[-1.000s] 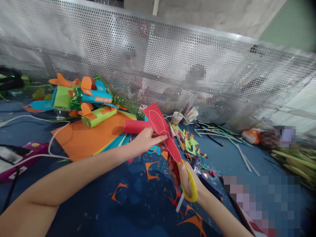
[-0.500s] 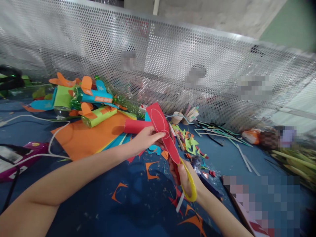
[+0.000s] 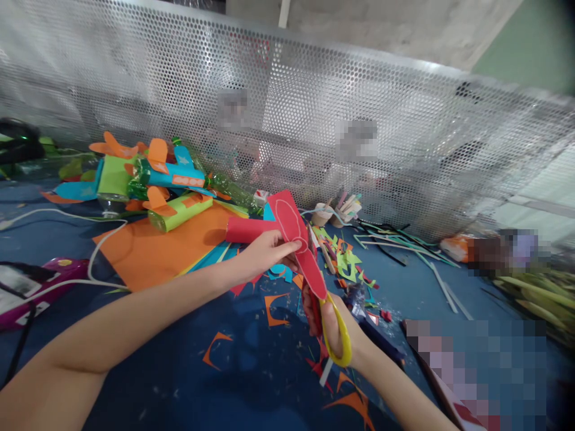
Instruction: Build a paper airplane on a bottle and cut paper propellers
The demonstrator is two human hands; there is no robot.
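My left hand pinches a piece of red paper between thumb and fingers, near a small circle drawn at its middle. A pale outline of a rounded blade shows on the paper's upper part, while the lower part is trimmed to a rounded tip. My right hand grips yellow-handled scissors just below that tip; their blades are mostly hidden behind the paper and fingers. Behind my left hand a red paper-covered cylinder lies on the blue table.
At the left back are plastic bottles wrapped in coloured paper and orange sheets. Paper scraps lie about the middle. Cups of pens stand before a perforated metal screen. A purple box and white cable are at left.
My right hand and the scissors have shifted slightly left. The red paper has tilted a little, its upper end moving slightly right and down; my left hand keeps its hold.
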